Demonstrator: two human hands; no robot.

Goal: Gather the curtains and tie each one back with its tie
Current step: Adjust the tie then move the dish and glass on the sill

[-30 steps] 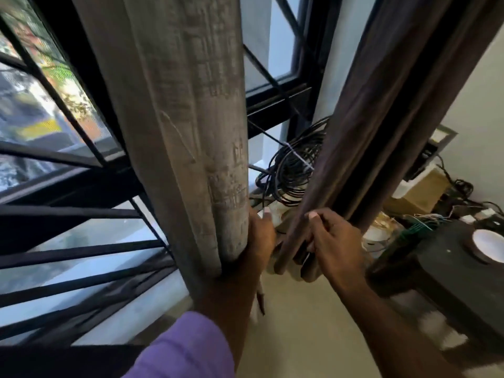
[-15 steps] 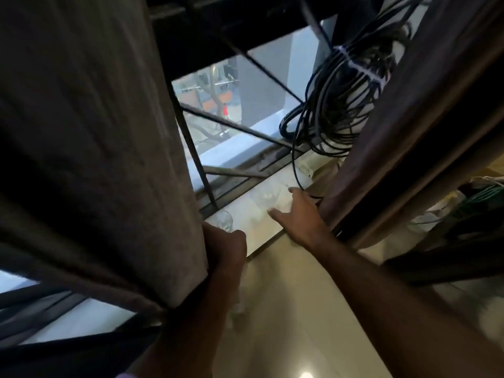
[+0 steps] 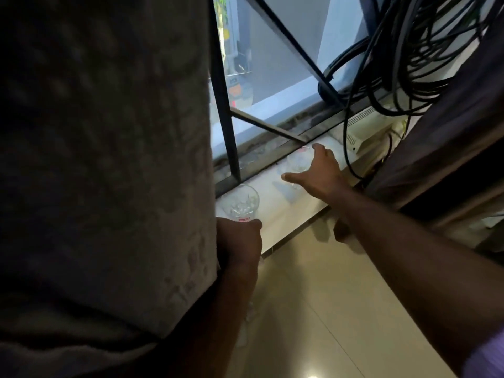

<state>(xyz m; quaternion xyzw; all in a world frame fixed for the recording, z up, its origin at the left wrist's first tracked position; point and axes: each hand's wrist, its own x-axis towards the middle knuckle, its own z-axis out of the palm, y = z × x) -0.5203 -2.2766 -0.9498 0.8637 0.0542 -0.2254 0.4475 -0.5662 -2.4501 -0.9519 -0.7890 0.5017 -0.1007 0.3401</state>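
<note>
A grey-brown patterned curtain (image 3: 109,173) fills the left half of the view, bunched together. My left hand (image 3: 240,241) is closed around its right edge near the bottom. A second, darker brown curtain (image 3: 450,126) hangs at the right edge. My right hand (image 3: 316,170) is stretched out over the white window sill (image 3: 275,214), fingers spread over a clear drinking glass (image 3: 298,159); whether they touch the glass I cannot tell. No curtain tie shows in view.
Another clear glass (image 3: 241,201) stands on the sill just above my left hand. A thick coil of black cables (image 3: 409,50) hangs at the top right over a white box (image 3: 362,132). Black window bars (image 3: 225,105) stand behind the sill. Beige floor tiles (image 3: 313,309) lie below.
The view has dropped from the window toward the sill. My right hand let go of the dark curtain and reached out to the glass on the sill. My left hand kept its grip on the curtain.
</note>
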